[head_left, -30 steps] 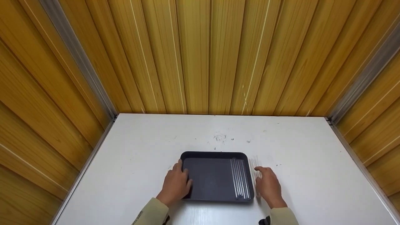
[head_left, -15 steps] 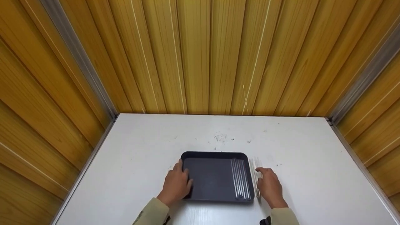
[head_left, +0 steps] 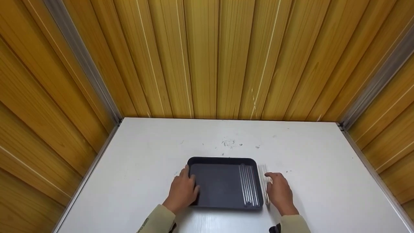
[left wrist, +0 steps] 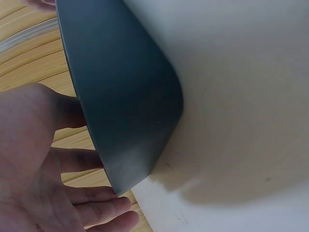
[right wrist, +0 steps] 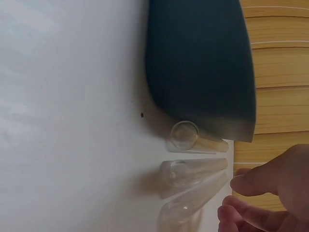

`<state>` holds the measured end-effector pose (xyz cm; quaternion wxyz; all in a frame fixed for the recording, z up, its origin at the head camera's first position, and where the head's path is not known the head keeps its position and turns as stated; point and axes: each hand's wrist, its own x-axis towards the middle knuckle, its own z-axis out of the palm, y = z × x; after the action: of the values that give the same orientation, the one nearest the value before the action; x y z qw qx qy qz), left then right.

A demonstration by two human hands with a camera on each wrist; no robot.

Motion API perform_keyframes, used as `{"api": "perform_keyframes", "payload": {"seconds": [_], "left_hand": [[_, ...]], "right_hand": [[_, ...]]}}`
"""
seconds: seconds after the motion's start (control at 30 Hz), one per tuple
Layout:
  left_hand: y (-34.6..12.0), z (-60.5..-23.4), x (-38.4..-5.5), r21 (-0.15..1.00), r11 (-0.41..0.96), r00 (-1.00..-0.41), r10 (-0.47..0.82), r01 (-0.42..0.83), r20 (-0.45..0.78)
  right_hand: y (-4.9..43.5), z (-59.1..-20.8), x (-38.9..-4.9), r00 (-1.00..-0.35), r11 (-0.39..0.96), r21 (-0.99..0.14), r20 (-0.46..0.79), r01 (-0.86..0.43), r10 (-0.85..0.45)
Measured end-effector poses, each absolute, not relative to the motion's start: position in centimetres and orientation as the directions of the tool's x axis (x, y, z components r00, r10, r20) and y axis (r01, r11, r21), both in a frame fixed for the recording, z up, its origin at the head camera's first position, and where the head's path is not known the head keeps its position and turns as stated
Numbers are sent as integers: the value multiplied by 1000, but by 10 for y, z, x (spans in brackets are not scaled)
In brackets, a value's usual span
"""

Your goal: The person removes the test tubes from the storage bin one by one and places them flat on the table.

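Note:
A dark rectangular tray (head_left: 213,184) lies on the white table, with several clear test tubes (head_left: 248,186) side by side along its right inner wall. My left hand (head_left: 181,191) rests at the tray's left rim; in the left wrist view its thumb and a finger reach over the edge, the others extended past the corner. Beside the tray's right wall, more clear test tubes (right wrist: 193,172) lie on the table, rounded ends toward the front. My right hand (head_left: 280,192) is right next to them, fingers loosely bent; its thumb tip (right wrist: 237,185) is close to the tubes' far ends.
The white tabletop (head_left: 155,142) carries small dark marks behind the tray. Yellow wood-patterned panels (head_left: 207,64) rise at the back and both sides, with grey metal posts (head_left: 84,58) in the corners.
The tubes on the table to the right of the tray have shifted slightly and lie a little closer together. The right hand moved very slightly right; the left hand and tray stay put.

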<state>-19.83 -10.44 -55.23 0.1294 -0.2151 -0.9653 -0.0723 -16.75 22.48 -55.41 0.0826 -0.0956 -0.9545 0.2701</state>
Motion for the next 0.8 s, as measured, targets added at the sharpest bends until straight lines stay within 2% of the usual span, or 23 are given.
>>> {"api": "perform_keyframes", "payload": {"seconds": [0.4,0.8], "left_hand": [[-108,-551,-198,116,899,-884,382,423,268],[-104,-551,-197,88,900,-877,388,427,284]], "right_hand": [[208,-539,-171,-971,800,-579,57,158,233],[190,-533,-172,-977,773,-629,100,82,186]]}}
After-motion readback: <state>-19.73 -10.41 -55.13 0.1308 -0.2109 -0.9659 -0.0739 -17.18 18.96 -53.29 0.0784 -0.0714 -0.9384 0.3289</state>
